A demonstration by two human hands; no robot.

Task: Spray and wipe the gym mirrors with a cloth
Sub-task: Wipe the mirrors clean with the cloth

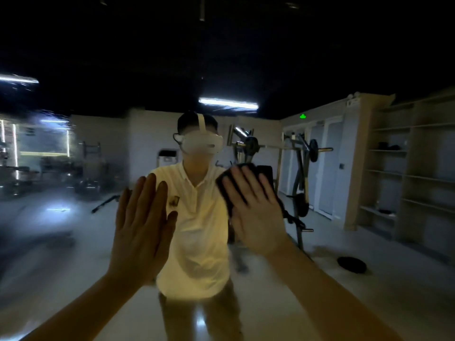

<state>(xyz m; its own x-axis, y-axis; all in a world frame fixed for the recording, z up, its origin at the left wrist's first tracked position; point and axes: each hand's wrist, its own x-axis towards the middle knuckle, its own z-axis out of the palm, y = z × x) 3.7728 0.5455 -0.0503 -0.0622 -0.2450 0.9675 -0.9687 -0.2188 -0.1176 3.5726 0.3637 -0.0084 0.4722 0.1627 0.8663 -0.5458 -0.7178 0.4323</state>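
The gym mirror (344, 279) fills the whole view in front of me. My right hand (253, 212) lies flat with straight, spread fingers on a dark cloth (264, 172), pressing it against the glass at chest height. My left hand (142, 222) is raised beside it, fingers straight and together, palm toward the mirror; contact with the glass cannot be told. No spray bottle is in view. A hazy, smeared patch covers the mirror's left part (49, 156).
The mirror reflects a person in a pale shirt (197, 230) wearing a headset, a weight machine with a barbell (300, 153), wooden shelves (403, 168) at the right, a dark round object (352, 264) on the floor and ceiling lights.
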